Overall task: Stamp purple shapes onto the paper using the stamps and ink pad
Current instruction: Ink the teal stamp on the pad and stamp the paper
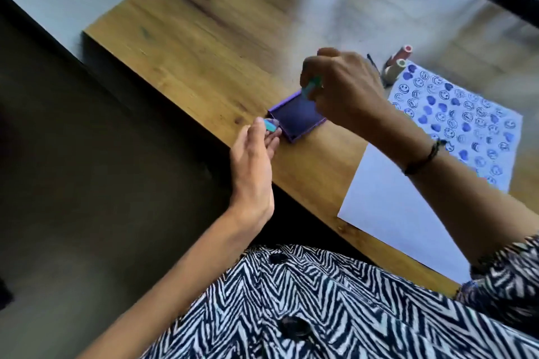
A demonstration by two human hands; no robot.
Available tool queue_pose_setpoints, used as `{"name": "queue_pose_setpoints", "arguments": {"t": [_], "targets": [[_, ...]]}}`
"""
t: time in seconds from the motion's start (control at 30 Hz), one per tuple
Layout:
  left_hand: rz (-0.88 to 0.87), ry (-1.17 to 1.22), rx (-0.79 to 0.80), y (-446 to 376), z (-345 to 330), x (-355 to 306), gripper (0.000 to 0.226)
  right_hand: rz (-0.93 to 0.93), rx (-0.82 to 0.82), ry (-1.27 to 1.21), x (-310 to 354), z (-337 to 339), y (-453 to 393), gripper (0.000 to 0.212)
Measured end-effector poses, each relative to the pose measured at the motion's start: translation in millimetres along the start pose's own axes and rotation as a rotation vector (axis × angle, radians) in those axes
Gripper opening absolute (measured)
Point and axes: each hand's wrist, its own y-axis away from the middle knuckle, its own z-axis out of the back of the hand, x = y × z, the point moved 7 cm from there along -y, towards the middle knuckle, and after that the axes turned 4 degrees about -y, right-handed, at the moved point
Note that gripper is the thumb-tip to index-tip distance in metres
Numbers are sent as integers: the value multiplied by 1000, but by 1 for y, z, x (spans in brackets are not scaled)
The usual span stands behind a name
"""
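While the right hand pinches a teal stamp over the far corner of the ink pad, the left hand grips a second stamp touching the pad's near-left edge. At three o'clock from the pad lies the stamped sheet, crowded with purple smileys and hearts (little room is left there). A blank sheet sits at five o'clock, untouched. By my judgement, one page is nearly done and the next awaits; inking is the step in hand. More stamps stand at one o'clock.
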Motion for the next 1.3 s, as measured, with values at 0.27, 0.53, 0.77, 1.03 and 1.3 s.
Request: {"name": "queue_pose_setpoints", "arguments": {"t": [0.27, 0.53, 0.77, 1.03, 1.3], "targets": [[21, 2, -18, -1, 0, -3, 22, 48, 79, 61, 14, -8, 2, 20], [23, -1, 1, 5, -5, -1, 23, 75, 51, 65, 21, -10, 7, 15], [-25, -35, 41, 8, -5, -6, 25, 83, 27, 53, 23, -8, 14, 19], [-95, -73, 82, 1, -4, -10, 21, 49, -2, 106, 26, -6, 15, 12], [-296, -392, 379, 31, -36, 1, 16, -297, -258, -386, -36, 28, 55, 17]]}}
